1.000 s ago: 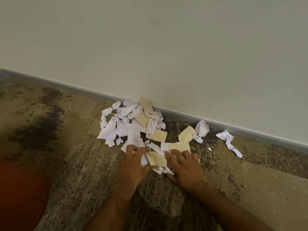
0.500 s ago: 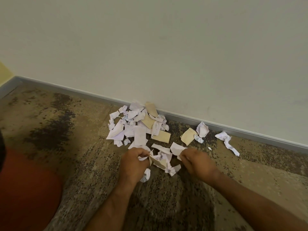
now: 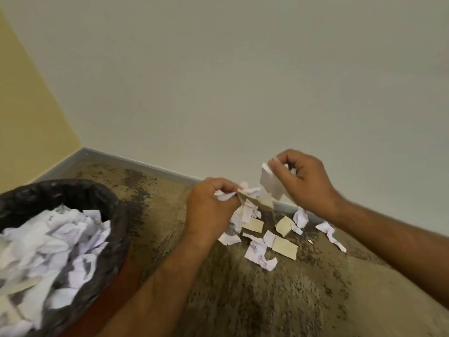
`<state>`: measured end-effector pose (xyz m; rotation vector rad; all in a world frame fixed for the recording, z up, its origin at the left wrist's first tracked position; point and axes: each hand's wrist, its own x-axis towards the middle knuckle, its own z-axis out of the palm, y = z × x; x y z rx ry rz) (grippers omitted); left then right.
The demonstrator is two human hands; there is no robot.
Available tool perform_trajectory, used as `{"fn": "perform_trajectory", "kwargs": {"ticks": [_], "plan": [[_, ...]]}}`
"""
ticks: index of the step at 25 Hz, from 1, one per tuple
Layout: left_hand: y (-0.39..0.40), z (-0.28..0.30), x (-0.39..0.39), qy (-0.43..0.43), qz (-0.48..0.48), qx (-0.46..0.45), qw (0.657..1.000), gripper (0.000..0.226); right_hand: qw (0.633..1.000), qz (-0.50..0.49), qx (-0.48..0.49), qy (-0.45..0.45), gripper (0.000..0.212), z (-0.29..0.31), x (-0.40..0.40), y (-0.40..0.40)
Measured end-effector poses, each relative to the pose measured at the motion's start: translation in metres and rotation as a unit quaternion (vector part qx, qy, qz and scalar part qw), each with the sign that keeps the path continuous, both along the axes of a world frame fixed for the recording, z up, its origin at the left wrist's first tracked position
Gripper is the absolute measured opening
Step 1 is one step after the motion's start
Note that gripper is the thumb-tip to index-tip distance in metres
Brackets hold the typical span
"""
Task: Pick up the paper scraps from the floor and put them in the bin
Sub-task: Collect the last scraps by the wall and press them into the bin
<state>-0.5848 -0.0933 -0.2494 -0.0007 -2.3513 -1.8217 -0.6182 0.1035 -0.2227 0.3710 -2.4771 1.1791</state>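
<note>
The fingers (image 3: 224,187) of the left hand (image 3: 210,207) are curled tight around a bunch of crumpled white and tan scraps (image 3: 245,194), which stick out past the thumb side toward the wall. The fingers (image 3: 283,164) of the right hand (image 3: 305,182) pinch a flat pale scrap (image 3: 271,184) by its upper edge, so that it hangs down in front of the palm; more white paper shows inside the curl of that hand. Both hands are raised off the floor, the right one higher and nearer the wall, the left one on the side toward the bin.

Below and between the hands, the remaining paper scraps (image 3: 267,242) lie loose on the mottled brown carpet (image 3: 279,300), well apart from the bin and close to the grey skirting board (image 3: 145,165). They are a mix of crumpled white pieces and flat tan ones. One long white twist (image 3: 331,234) lies apart from the rest, on the far side of the pile from the bin, under the right forearm.

The bin (image 3: 119,229) stands beside the left forearm, near the corner where the pale wall (image 3: 243,81) meets a yellow wall (image 3: 26,113). It is lined with a black bag and already holds a heap of crumpled white paper (image 3: 56,244). A strip of red shows at the bin's lower edge, next to the left forearm.
</note>
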Motion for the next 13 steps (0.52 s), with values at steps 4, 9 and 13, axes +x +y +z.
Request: {"fn": "perform_trajectory", "kwargs": {"ticks": [4,9,13], "plan": [[-0.062,0.081,0.019,0.065,0.050,0.006,0.997,0.011,0.996,0.054,-0.021,0.062,0.019,0.082,-0.004,-0.068],[-0.195,0.117,0.047,0.080,0.195,-0.077,0.975,0.009,0.973,0.171,-0.033,0.151,0.015,0.128,0.006,-0.194],[-0.283,0.097,0.083,-0.011,0.304,-0.210,0.929,0.010,0.945,0.281,0.018,0.166,0.015,0.099,0.027,-0.295]]}}
